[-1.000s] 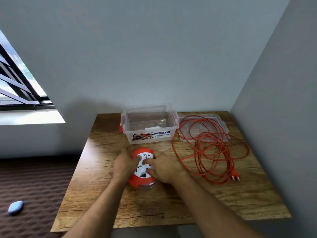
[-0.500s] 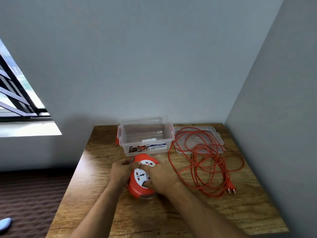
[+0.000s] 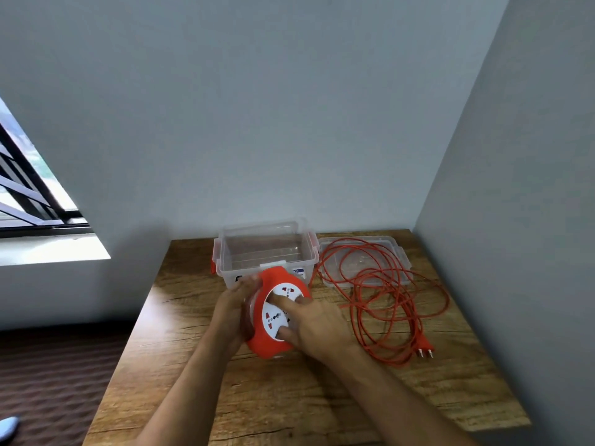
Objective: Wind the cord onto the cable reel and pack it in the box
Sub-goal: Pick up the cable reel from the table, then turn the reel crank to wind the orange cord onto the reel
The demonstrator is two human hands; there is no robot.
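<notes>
An orange cable reel (image 3: 269,341) with a white socket face is held tilted above the wooden table (image 3: 289,397), its face turned toward me. My left hand (image 3: 232,305) grips its left rim and back. My right hand (image 3: 314,325) holds the right side, fingers and thumb pressing on the white face. The loose orange cord (image 3: 383,294) lies in tangled loops to the right, ending in a plug (image 3: 424,347). A clear plastic box (image 3: 265,249) with orange clips stands open just behind the reel.
The box's clear lid (image 3: 399,252) lies flat at the back right, partly under the cord loops. Grey walls close off the table's back and right sides. A window is at the left, and dark floor lies below the table's left edge.
Both hands have lifted the reel off the table and tilted it up onto its edge, so the socket face now turns toward me. The cord has not visibly moved.
</notes>
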